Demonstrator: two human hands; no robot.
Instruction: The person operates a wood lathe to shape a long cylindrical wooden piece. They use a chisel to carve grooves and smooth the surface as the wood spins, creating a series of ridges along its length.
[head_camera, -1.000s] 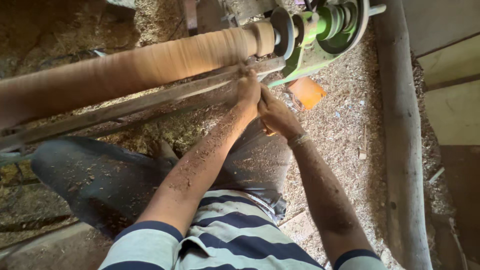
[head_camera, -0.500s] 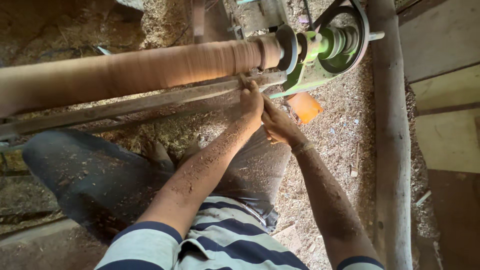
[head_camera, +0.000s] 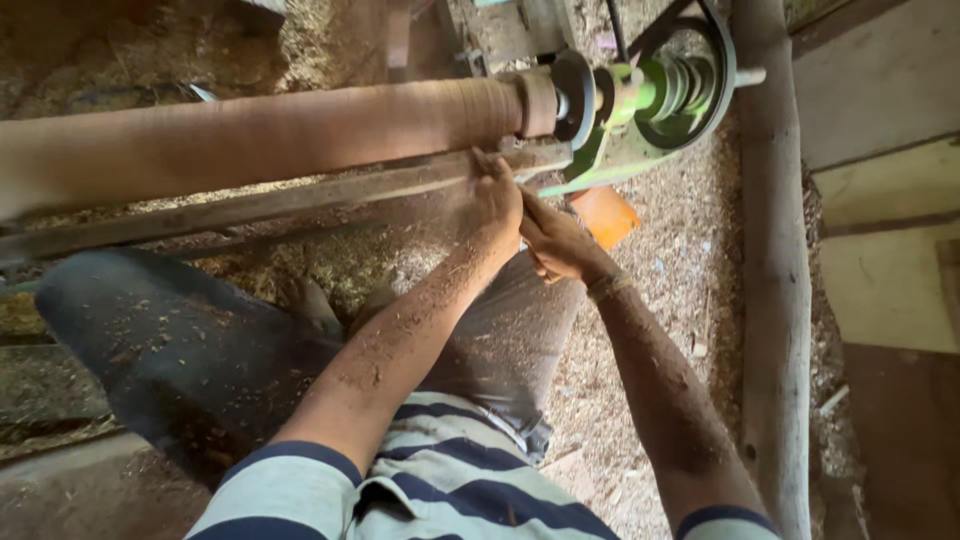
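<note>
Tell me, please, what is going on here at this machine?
A person sits at a wood lathe, where a long round wooden piece is mounted, blurred as if spinning. Both hands meet at the tool rest near the green headstock: the left hand presses against the rest close to the wood, and the right hand sits just behind it. Whatever tool they hold is hidden. Sawdust dusts the forearms and covers the ground.

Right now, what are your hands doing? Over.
Left hand and right hand together at the tool rest, tool hidden. Long wooden workpiece blurred on lathe. Nothing in the way.
</note>
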